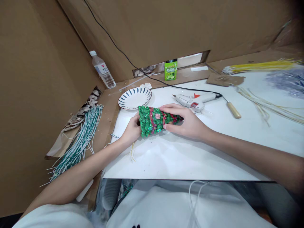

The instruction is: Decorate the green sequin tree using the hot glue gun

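A small tinsel Christmas tree (146,122), green with red garland bands and a pink square ornament, lies on its side in both hands just over the white table. My left hand (131,128) is closed at its wide base on the left, with the fingertips hidden behind the tinsel. My right hand (185,122) wraps round the narrow top end, thumb in front and fingers over the far side. Behind the right hand lies a white glue gun (190,102) with an orange trigger. A white plate (134,97) with blue strokes stands beyond the left hand.
Green and white wires (80,142) lie in a bundle at the left. A water bottle (104,70), a green packet (170,71) and a black cord (118,49) are at the back. At the right are a wooden-handled tool (234,110), yellow wires (261,66) and pale tinsel (288,80).
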Motion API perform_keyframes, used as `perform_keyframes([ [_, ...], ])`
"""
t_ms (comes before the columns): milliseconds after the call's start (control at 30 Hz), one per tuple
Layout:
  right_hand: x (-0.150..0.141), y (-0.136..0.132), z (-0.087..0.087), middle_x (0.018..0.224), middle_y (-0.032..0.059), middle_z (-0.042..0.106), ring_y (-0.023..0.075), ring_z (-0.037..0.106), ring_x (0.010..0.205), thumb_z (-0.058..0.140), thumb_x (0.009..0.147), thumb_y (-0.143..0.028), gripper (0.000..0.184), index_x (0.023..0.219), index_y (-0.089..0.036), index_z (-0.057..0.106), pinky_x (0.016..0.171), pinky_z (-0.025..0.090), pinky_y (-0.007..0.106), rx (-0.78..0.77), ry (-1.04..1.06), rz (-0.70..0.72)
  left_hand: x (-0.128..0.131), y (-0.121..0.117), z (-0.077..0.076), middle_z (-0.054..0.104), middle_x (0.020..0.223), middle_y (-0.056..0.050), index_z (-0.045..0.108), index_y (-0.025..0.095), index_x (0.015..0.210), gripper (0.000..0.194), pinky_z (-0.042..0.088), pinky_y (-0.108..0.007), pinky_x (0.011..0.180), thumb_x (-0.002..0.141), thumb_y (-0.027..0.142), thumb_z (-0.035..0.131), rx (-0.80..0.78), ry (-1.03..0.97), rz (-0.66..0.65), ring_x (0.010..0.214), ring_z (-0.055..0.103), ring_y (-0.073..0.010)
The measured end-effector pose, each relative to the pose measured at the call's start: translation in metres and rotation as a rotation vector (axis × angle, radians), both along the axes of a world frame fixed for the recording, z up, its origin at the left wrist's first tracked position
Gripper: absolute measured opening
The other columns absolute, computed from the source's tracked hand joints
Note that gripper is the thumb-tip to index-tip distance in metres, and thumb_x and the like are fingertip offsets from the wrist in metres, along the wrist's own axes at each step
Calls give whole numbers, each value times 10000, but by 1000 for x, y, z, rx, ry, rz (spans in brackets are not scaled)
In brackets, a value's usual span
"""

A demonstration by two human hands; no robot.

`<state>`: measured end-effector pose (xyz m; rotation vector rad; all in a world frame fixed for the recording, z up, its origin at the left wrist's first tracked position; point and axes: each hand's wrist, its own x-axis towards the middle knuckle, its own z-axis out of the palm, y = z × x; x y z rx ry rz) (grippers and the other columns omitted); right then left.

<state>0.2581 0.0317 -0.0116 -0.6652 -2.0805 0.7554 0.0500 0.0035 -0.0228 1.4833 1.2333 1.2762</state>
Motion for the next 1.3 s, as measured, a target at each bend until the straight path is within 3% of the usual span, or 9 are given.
perform_keyframes([
  [333,1,2,-2,1212,56,530,177,514,1112,630,695,-190,520,1210,-195,565,1007,390,342,4,-1,8,-1,0,-2,681,792,-33,664,152,618,66,496,-272,701,577,151,715,-6,19,28,835,616,-198],
  [433,1,2,-2,1207,57,530,173,516,1105,626,694,-185,523,1213,-188,563,994,401,335,0,3,11,-1,-1,-3,686,850,-39,676,142,647,63,492,-264,717,590,150,702,-47,7,2,855,617,-198],
  [633,1,1,-1,1189,54,543,168,519,1096,618,689,-166,524,1210,-188,568,981,407,323,8,14,21,-1,-1,-4,684,971,-40,699,150,761,162,493,-247,738,599,149,698,-68,-1,-7,912,607,-194],
  [733,1,1,-1,1185,49,547,168,524,1090,613,686,-164,526,1210,-197,569,978,409,326,0,21,15,-1,-1,-4,698,921,-26,705,158,800,202,497,-232,699,598,147,706,-93,4,6,804,620,-163],
  [900,2,2,-2,1203,62,538,176,532,1080,609,676,-169,537,1211,-184,568,971,410,330,-1,15,8,2,-4,0,711,777,-13,691,171,964,372,451,-205,480,594,189,733,-177,-26,4,559,587,-127],
  [1033,3,2,-1,1201,66,542,177,534,1071,603,671,-177,546,1215,-187,561,968,405,336,16,6,5,6,-5,3,712,950,-22,641,207,1080,481,501,-222,576,610,227,738,-169,-68,1,731,640,-168],
  [1300,10,10,9,1228,83,533,169,495,1130,535,680,-146,546,1226,-154,539,1009,371,333,62,-12,10,2,-6,-1,714,857,3,642,207,1046,478,492,-201,573,583,167,750,-178,-87,25,672,633,-138],
])
